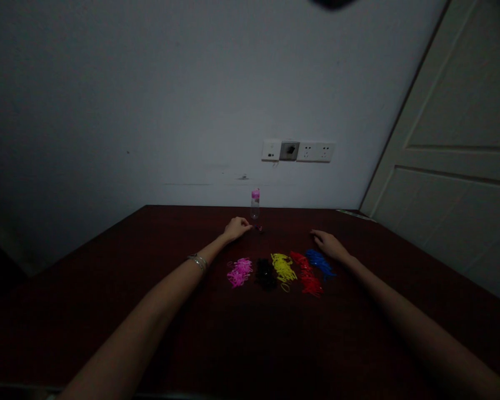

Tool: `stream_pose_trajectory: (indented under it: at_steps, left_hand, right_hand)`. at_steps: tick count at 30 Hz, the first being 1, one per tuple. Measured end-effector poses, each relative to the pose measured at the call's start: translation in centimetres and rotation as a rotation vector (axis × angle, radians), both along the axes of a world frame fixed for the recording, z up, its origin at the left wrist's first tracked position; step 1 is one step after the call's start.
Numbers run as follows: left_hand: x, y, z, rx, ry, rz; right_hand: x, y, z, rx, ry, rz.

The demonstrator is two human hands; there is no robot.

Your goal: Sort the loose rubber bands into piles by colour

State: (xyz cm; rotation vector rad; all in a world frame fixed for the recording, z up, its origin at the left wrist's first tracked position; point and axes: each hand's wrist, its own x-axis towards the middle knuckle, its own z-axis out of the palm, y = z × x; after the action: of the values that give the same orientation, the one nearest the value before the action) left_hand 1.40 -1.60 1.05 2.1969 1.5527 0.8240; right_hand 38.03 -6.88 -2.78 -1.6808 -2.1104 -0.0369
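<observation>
My left hand (236,228) reaches far across the table with its fingers drawn together, their tips at a small dark and pinkish item (259,228), too small to name. Just behind that item stands a clear bottle (255,209) with a pink cap. My right hand (331,245) rests palm down with fingers stretched out and nothing visible in them. Near it lies a pile of blue rubber bands (319,263). Leftward follow separate piles: red bands (307,275), yellow bands (283,268), black bands (266,274) and pink bands (240,272).
The dark red table (250,333) meets a pale wall (191,100) at its back edge. Sockets (315,151) are set in the wall above the table. A white panelled door (454,166) stands along the right side.
</observation>
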Motion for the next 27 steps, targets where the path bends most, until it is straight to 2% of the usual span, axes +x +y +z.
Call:
stream_pose_trajectory:
  at_steps: [4,8,13,17,22,27]
  left_hand:
    - [2.8,-0.1,0.2,-0.048,0.170,-0.108]
    - [4.3,-0.4,0.0,-0.063,0.257,-0.070]
    - [4.7,-1.0,-0.2,-0.030,0.260,-0.052]
    - [4.3,-1.4,0.1,-0.041,0.262,-0.090]
    - [3.1,-1.9,1.3,-0.111,0.286,-0.271]
    - [2.0,-4.5,2.4,-0.190,0.226,-0.551]
  right_hand:
    - [0.1,0.0,-0.1,-0.001,-0.030,-0.004]
    - [0.1,-0.1,0.0,-0.001,-0.047,-0.006]
    - [0.1,0.0,-0.1,-0.004,-0.052,-0.009]
    - [0.3,0.2,-0.4,0.008,-0.046,0.011]
    - [0.5,0.4,-0.6,0.013,-0.009,0.002]
    - [0.5,0.4,-0.5,-0.004,-0.020,0.008]
